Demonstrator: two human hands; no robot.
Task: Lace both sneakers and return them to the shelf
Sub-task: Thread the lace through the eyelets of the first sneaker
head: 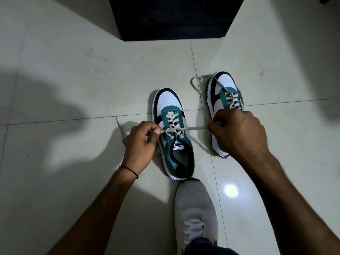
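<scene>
Two teal, white and black sneakers stand on the tiled floor, toes pointing away from me. The left sneaker [172, 133] has its cream lace [193, 128] threaded through most eyelets. My left hand [140, 140] pinches one end of that lace at the sneaker's left side, and the lace tip [118, 122] trails past the hand. My right hand [241, 131] grips the other end, pulled taut to the right. This hand covers the rear of the right sneaker [225, 96], whose own lace [195, 83] loops loosely onto the floor by its toe.
A black shelf unit [174, 19] stands on the floor straight ahead, beyond the sneakers. My foot in a grey shoe [195, 210] rests just behind the left sneaker's heel. Pale glossy floor tiles [73, 89] spread out on all sides.
</scene>
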